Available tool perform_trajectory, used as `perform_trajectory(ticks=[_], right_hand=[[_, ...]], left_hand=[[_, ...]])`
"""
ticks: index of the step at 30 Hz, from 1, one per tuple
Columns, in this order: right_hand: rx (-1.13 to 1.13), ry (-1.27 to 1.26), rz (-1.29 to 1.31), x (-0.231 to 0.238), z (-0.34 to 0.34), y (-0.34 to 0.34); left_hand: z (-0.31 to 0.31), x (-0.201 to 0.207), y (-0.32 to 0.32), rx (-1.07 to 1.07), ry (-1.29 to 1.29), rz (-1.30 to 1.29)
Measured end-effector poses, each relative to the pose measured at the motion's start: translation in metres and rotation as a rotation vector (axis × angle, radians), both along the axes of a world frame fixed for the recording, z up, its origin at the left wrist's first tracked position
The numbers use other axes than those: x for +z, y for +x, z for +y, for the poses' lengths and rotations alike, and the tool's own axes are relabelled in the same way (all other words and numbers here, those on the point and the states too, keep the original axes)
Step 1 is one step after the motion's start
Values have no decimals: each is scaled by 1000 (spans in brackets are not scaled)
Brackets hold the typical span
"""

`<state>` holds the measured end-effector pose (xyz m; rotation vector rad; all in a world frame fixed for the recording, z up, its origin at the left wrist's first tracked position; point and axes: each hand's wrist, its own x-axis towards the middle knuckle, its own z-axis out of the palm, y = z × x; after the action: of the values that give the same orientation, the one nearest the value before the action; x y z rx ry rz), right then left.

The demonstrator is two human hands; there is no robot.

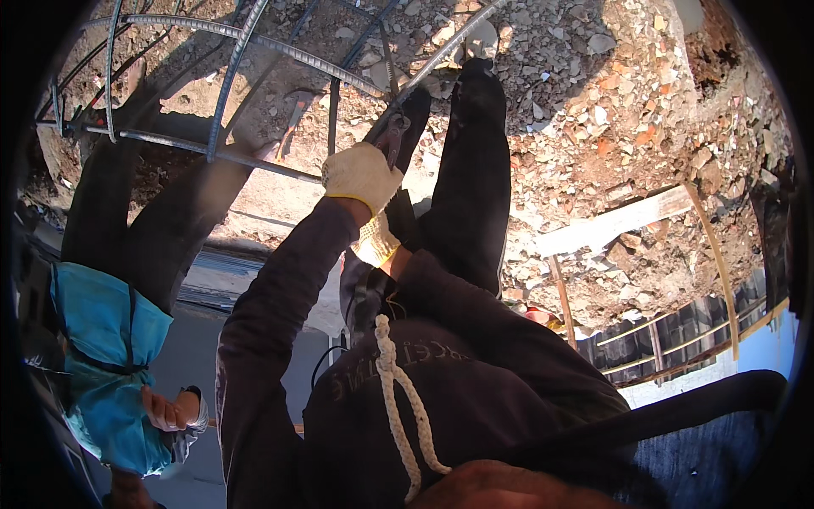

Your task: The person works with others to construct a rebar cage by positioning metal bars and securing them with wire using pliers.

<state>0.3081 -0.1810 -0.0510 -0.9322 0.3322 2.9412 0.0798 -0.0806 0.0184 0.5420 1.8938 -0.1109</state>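
At the edge of the rebar cage [284,170], left fingers [381,167] grip pliers [393,138] (right hand [375,243]: can't tell), open rubble [585,127] rightward.

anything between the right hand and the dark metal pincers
Yes, in this view the left hand, gloved in cream knit, lies between the right hand and the dark metal pincers; contact behind it is hidden.

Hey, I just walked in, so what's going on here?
A person wearing pale work gloves has the left hand closed around a dark pliers-like tool, its head up by the ridged steel bars. The right hand is just below, partly hidden, so I can't tell what it holds. Another person in a blue top stands to the left. Rubble covers the ground ahead.
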Motion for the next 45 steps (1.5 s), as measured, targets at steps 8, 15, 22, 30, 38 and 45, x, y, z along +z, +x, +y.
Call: perform_trajectory(ticks=[8,15,22,30,38,45], right_hand=[[-56,-109,-201,14,6,-37],[527,570,-263,-46,-49,17],[-89,-248,-166,-2,-9,-30],[4,-335,-579,5,-8,-66],[200,-179,-18,68,89,-43],[287,-834,102,75,206,-8]], left_hand=[[-8,-11,-2,-26,-14,-49],[19,3,-11,-64,-106,-169],[9,0,-9,-45,-153,-141],[13,-6,-9,-100,-174,-107],[5,18,11,55,-109,-127],[49,18,64,1928,132,-830]])
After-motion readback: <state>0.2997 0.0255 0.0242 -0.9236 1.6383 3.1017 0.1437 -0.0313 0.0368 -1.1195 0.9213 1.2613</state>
